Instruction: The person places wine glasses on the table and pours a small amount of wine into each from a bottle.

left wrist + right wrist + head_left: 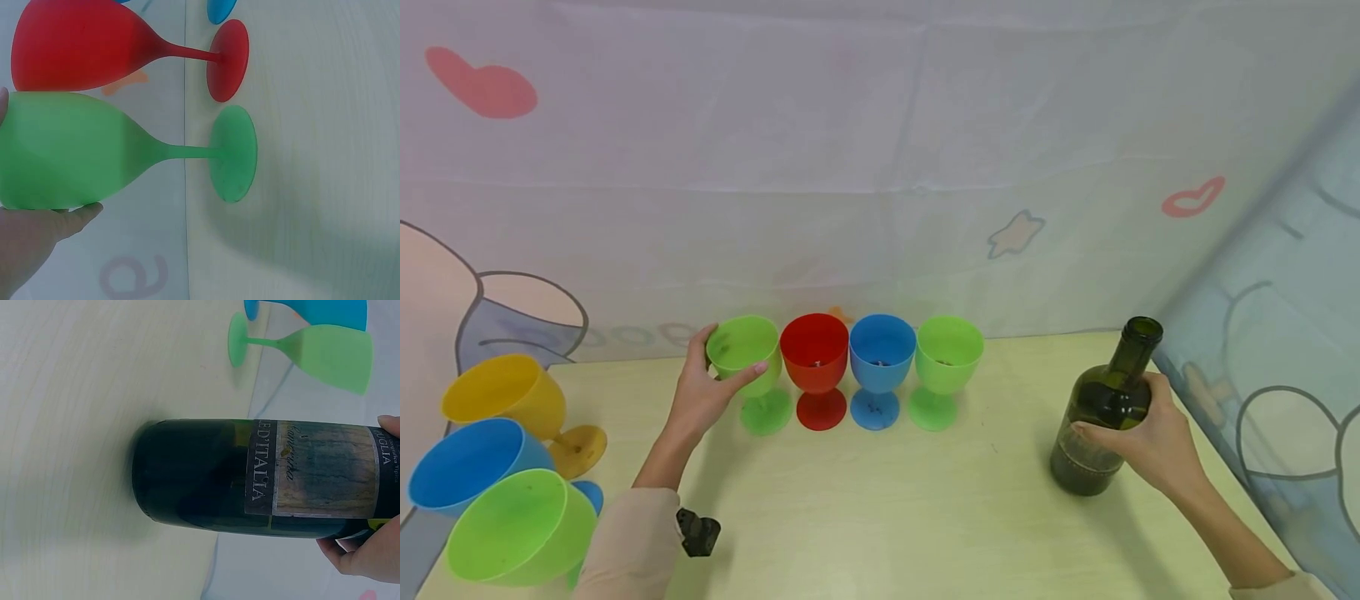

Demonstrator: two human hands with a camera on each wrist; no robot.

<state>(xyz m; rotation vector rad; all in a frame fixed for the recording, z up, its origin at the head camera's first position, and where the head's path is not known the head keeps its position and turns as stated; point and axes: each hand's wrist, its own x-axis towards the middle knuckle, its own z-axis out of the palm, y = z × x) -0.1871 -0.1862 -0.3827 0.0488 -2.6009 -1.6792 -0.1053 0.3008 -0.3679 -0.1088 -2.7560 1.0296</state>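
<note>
My left hand [703,390] grips the bowl of a light green plastic goblet [69,150], thumb across the near side and fingers round the left. That goblet stands upright at the left end of a row. Beside it come a red goblet [815,354], a blue goblet [880,354] and another green goblet [947,358]; small bits lie inside these three. Over on the right, my right hand [1157,437] holds a dark green glass wine bottle [194,475] round its upper body, below the open neck. Its label shows in the right wrist view. Whether its base touches the table is unclear.
At the left edge, a yellow goblet [505,392], a blue goblet [478,467] and a green goblet [520,529] stand close together beside my left sleeve. A printed cloth [850,167] hangs behind the pale table [910,517], with another cloth [1292,333] along the right.
</note>
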